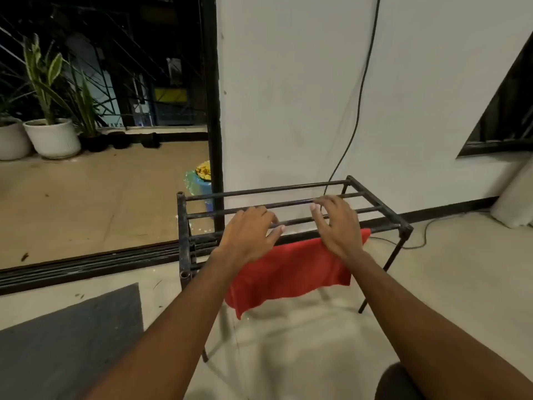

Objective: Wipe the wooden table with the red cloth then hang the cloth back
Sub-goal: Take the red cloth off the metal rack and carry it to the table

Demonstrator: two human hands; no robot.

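Cloth (291,272) hung over front bar of rack (375,194). Both hands, left (248,236) and right (336,223), hovered above, fingers spread, holding nothing. Hanging looked done; wiping unverifiable.

a red fabric cloth (291,269) hangs draped over the front bar of a black metal bar rack (377,197). the left hand (248,235) and right hand (336,223) hover above it, fingers spread, holding nothing.

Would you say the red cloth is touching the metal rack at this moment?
Touching. The head view shows the red cloth draped over the nearest front bar of the metal rack, hanging down from it.
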